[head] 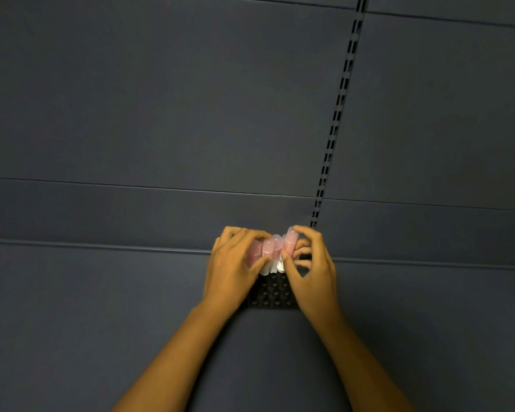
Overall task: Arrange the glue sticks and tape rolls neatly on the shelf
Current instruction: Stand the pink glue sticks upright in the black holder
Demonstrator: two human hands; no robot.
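Note:
Several glue sticks [270, 248] with translucent pink caps and white bodies stand upright together at the back of a black holder tray [272, 292] full of round sockets. The tray rests on the dark grey shelf [101, 307], close to the back panel. My left hand [235, 263] wraps the left side of the cluster, thumb across the white bodies. My right hand [309, 269] pinches the rightmost glue stick [290, 237] near its cap, and that stick sits a little higher than the others. No tape rolls are in sight.
The dark grey back panel [161, 114] rises behind the shelf with horizontal seams. A slotted upright rail [341, 99] runs down it to just behind my right hand. The shelf surface spreads wide on both sides of the tray.

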